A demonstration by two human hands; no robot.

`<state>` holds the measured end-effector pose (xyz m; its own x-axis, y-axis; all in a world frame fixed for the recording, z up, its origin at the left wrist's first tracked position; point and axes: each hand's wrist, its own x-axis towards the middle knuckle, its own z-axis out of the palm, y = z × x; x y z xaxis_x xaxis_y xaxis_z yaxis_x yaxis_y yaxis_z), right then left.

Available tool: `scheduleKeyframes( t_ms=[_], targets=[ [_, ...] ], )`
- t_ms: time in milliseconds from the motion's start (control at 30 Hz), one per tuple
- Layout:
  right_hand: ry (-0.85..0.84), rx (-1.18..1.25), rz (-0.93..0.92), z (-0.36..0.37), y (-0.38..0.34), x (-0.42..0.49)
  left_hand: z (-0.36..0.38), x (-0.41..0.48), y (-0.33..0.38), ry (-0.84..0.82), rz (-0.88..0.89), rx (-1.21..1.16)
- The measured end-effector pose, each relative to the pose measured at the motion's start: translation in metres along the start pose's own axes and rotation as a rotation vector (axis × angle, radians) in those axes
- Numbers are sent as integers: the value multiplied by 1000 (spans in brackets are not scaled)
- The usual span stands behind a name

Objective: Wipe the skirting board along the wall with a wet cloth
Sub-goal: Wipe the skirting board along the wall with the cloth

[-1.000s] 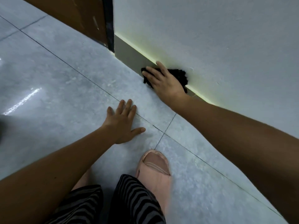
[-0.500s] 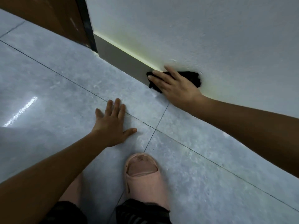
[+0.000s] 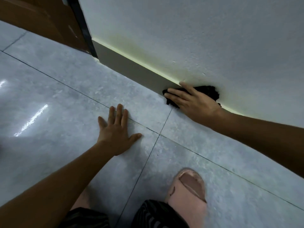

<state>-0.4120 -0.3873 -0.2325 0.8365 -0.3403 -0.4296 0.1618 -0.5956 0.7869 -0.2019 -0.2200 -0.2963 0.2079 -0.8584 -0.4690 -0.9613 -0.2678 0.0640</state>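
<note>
A grey skirting board (image 3: 131, 67) runs along the foot of the white wall (image 3: 197, 38), from the dark door frame toward the right. My right hand (image 3: 192, 102) presses a black cloth (image 3: 209, 92) flat against the board, fingers stretched over it; most of the cloth is hidden under the hand. My left hand (image 3: 116, 130) lies palm down on the floor, fingers apart, holding nothing, well left of the cloth.
Pale glossy floor tiles (image 3: 65, 104) with dark grout lines fill the view. A brown door (image 3: 41, 18) and black frame (image 3: 82, 27) stand at the upper left. My foot in a pink slipper (image 3: 189, 191) rests near the bottom, beside striped trousers.
My right hand and the cloth have slid to the right along the skirting board, away from the door frame. My left hand stays planted on the floor.
</note>
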Motion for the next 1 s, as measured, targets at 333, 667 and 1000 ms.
scheduleKeyframes(
  t_ms=[333,667,1000],
  targets=[
    [-17,73,41,-31,2,44,11,-1,39,120,305,16],
    [-81,-8,-54,10,-5,-39,24,-2,56,100,399,65],
    [-42,55,17,-14,-5,5,25,-6,67,150,341,24]
  ],
)
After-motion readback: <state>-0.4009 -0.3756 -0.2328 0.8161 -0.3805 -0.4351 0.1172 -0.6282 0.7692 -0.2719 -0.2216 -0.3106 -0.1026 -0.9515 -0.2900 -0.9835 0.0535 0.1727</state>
